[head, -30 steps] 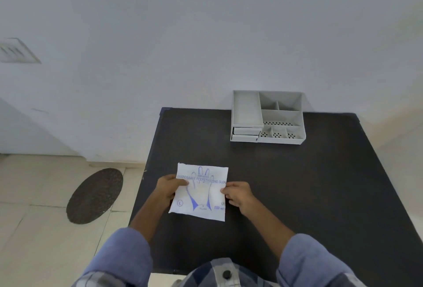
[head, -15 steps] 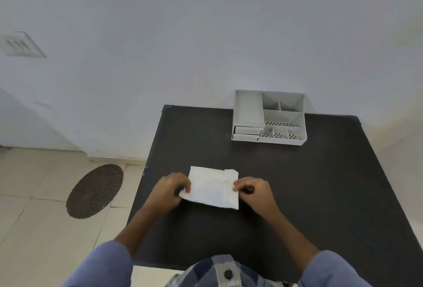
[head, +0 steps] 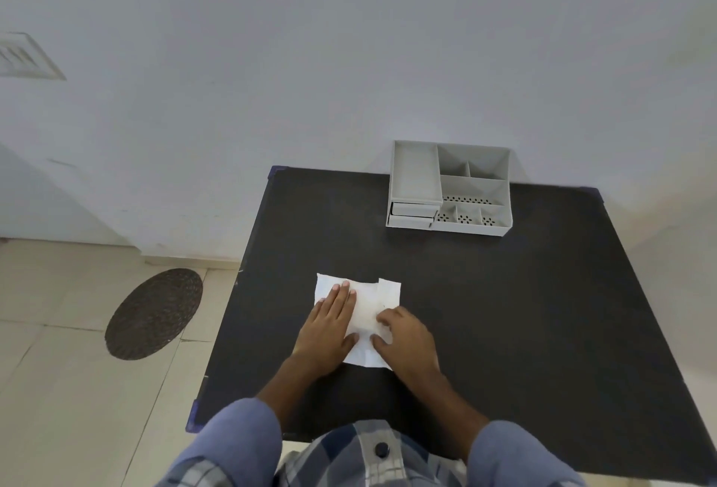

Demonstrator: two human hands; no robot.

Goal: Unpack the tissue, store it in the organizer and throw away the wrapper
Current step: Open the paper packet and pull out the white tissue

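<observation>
A white tissue packet [head: 366,304] lies flat on the black table [head: 504,312], plain side up, with a flap of wrapper showing along its right edge. My left hand [head: 329,327] rests flat on the packet's left half, fingers straight and pressing down. My right hand [head: 407,339] is curled at the packet's lower right, with fingertips and thumb pinching the wrapper there. The grey organizer [head: 469,228] stands at the table's far edge against the wall. It has a long left tray, small drawers and several open compartments, and nothing shows inside them.
The table's left edge drops to a tiled floor with a round dark mat [head: 155,314]. A white wall runs behind the table, with a vent [head: 23,59] at far left. No bin is in view.
The packet was turned over from its printed side to its plain side and laid down. My left hand went from gripping its edge to lying flat on top; my right hand shifted to its lower right corner.
</observation>
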